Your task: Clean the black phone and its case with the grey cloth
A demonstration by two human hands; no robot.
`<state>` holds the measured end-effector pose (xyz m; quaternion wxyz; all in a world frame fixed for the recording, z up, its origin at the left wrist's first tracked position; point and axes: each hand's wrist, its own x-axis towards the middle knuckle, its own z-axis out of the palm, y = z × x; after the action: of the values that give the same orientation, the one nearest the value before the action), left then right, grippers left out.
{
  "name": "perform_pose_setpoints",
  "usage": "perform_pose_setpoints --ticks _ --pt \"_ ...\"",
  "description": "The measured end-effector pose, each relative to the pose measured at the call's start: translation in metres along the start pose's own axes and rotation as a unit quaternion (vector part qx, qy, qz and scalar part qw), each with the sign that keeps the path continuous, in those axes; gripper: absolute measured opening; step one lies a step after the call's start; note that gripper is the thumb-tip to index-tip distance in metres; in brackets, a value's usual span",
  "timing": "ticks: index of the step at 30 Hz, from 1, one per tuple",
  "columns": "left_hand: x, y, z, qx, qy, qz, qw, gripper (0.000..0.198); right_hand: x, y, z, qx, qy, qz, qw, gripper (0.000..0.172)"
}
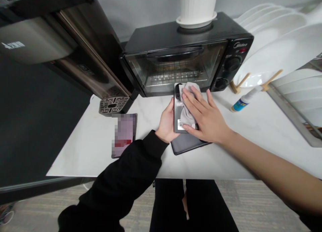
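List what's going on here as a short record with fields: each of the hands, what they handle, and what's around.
left hand: grips the left edge of a grey phone, held back side up
right hand: presses a grey cloth flat on the phone
under the phone: dark flat case on the white counter
behind: black toaster oven
left: another phone
right: small spray bottle, white plates

grey cloth (pixel 188 106) on a grey phone (pixel 177 119), black toaster oven (pixel 186 54), white marbled counter (pixel 238 148).
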<state>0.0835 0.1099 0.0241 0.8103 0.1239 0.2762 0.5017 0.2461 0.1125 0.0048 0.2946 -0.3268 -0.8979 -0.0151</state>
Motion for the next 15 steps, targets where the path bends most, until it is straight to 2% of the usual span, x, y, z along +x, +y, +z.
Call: perform_pose_setpoints --ticks 3,5,9,12,13,15 --pt "-0.001 -0.004 0.004 0.001 -0.006 -0.033 0.999 0.050 0.001 0.003 -0.003 0.017 -0.006 0.023 1.000 0.088" --pt "-0.001 -0.006 0.003 0.009 -0.005 -0.054 0.998 0.050 0.000 0.000 -0.002 0.029 -0.011 0.005 1.000 0.087" --pt "-0.002 -0.001 -0.005 -0.006 -0.042 -0.025 0.999 0.058 -0.003 -0.011 0.003 0.071 -0.035 -0.123 0.989 0.080" --pt "-0.002 0.008 -0.006 -0.021 -0.055 0.030 0.998 0.063 -0.004 -0.007 0.002 0.084 -0.013 -0.186 0.979 0.067" --pt "-0.003 0.010 -0.005 -0.020 -0.040 0.036 0.998 0.062 -0.004 -0.003 0.000 0.074 0.000 -0.174 0.982 0.066" --pt "-0.003 0.009 -0.001 -0.009 -0.001 0.015 1.000 0.056 -0.002 0.009 -0.004 0.034 0.021 -0.104 0.994 0.068"
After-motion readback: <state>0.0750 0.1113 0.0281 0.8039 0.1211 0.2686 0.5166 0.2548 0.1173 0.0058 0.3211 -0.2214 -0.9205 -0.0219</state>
